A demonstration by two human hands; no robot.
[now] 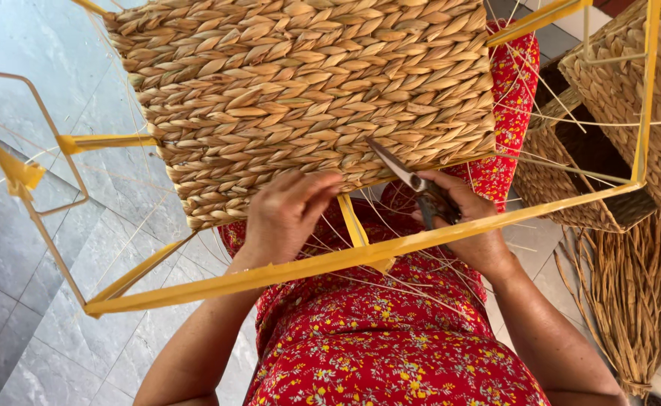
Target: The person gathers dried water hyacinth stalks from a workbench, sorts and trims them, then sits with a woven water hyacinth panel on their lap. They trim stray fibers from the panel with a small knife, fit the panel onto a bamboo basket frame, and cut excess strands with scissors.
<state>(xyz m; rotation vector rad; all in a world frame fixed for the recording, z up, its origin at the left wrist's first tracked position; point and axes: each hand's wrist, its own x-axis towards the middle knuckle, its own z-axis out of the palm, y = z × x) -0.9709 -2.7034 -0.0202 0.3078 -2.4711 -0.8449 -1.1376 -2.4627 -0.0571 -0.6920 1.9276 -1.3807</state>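
Note:
A half-woven basket of braided straw fills a yellow-wrapped wire frame resting on my lap, over a red flowered dress. My left hand presses against the lower edge of the weave, fingers curled on the braid. My right hand grips a pair of scissors, whose blades point up-left and touch the weave's bottom rim. Thin loose straw strands hang down between both hands.
A bundle of dried straw lies on the floor at right. Finished woven baskets stand at upper right. A bare wire frame sits at left on grey floor tiles.

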